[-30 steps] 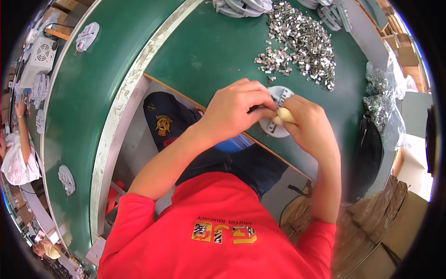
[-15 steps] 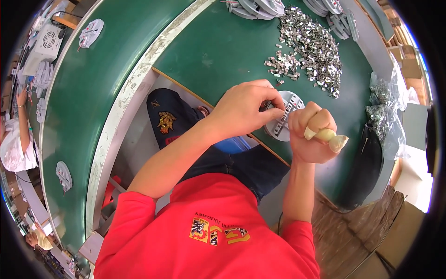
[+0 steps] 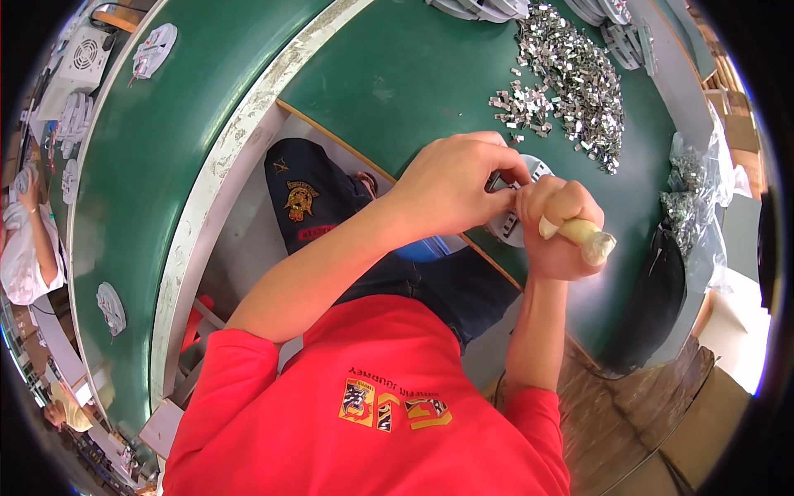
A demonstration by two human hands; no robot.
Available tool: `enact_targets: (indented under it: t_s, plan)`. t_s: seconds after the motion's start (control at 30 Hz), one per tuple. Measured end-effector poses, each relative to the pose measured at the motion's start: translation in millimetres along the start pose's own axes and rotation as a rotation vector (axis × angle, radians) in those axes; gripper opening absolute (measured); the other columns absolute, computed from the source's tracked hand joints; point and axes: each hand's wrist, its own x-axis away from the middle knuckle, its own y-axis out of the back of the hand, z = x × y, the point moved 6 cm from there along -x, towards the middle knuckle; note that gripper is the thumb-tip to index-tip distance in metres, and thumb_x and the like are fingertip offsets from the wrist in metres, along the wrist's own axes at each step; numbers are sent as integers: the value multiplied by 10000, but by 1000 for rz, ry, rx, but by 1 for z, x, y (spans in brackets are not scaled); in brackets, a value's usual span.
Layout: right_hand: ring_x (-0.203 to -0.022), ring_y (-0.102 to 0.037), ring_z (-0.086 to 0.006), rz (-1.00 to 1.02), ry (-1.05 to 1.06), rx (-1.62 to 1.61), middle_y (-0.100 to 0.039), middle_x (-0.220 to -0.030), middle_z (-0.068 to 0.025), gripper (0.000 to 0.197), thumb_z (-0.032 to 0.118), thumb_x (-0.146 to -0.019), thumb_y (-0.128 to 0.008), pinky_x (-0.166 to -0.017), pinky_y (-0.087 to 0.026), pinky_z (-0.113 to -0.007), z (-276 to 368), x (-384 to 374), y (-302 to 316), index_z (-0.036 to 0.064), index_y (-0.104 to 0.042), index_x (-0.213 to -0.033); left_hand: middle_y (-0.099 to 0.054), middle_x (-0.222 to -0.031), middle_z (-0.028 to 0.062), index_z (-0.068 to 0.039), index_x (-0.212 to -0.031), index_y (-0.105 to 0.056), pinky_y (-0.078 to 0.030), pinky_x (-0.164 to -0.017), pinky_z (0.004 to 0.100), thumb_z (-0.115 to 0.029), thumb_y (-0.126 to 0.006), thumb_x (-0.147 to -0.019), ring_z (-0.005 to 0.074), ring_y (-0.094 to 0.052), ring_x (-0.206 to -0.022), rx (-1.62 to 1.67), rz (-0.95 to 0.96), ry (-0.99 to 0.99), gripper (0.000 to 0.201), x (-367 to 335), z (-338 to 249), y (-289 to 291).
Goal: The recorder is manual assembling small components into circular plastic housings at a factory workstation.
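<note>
A round light-grey plastic part (image 3: pixel 509 229) with dark slots lies on the green table, mostly hidden under both hands. Over its left side, my left hand (image 3: pixel 455 183) has thumb and fingertips curled inward in a pinch; what lies between them is too small to make out. My right hand (image 3: pixel 562 231) is closed in a fist against the part's right side, near the left fingertips. Pale yellow coverings (image 3: pixel 585 238) wrap some of its fingers. Whatever that fist grips is hidden. Beyond the hands spreads a heap of small shiny metal clips (image 3: pixel 579 91).
Grey plastic parts (image 3: pixel 480 8) are stacked at the far edge. A clear plastic bag of metal pieces (image 3: pixel 691 178) and a black object (image 3: pixel 649 306) lie at right. Left of a pale rail, a green belt (image 3: pixel 194 107) carries grey parts; a co-worker's arm (image 3: pixel 41 236) is beyond.
The view has shifted, so the clip heap and stacked parts sit farther right and higher. My left fingertips are now closer to my right fist, and both hands cover more of the round part.
</note>
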Motion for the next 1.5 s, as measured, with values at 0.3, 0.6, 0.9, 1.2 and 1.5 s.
enact_targets:
  t_s: [0.3, 0.6, 0.9, 1.2, 1.5]
  plan:
    - [-500, -294, -123, -122, -22, -370, -412, -638, -30, 721, 758, -931, -558, -470, -243, -319, 2, -1, 22, 67, -424, -775, -650, -908, 62, -88, -1045, -736, -527, -725, 346, -182, -800, -837, 201, -623, -766, -10, 3, 30, 236, 3, -1, -3]
    - [-515, -315, -117, -162, -73, -406, -441, -677, -44, 620, 670, -903, -638, -470, -249, -293, -23, -9, 14, 80, -480, -802, -628, -969, 85, -74, -1029, -717, -528, -763, 368, -175, -806, -836, 255, -626, -850, -74, -74, -141, 235, 15, 8, 1]
    - [-502, -289, -105, -218, 126, -718, -388, -740, 1, 404, 390, -961, -691, -478, -258, -282, 41, 7, 81, 97, -434, -855, -710, -1031, 33, -52, -1094, -687, -552, -801, 293, -94, -801, -905, 130, -660, -882, 15, -1003, 190, 224, 207, 32, 238]
    - [-503, -272, -129, -26, 59, -779, -365, -705, -23, 417, 433, -1022, -533, -513, -275, -307, 8, -11, 63, 16, -522, -1019, -765, -1021, 147, 67, -1121, -697, -607, -782, 353, -321, -850, -862, 195, -751, -821, -927, -1752, 695, 491, 512, 124, 553]
    - [-504, -276, -127, -56, 12, -678, -356, -702, -24, 404, 415, -1049, -570, -510, -275, -304, 16, -7, 53, 19, -510, -996, -672, -1360, 238, 24, -1348, -656, -471, -1120, 420, -494, -900, -725, 355, -629, -1297, -808, -1003, 949, 846, 485, 113, 497]
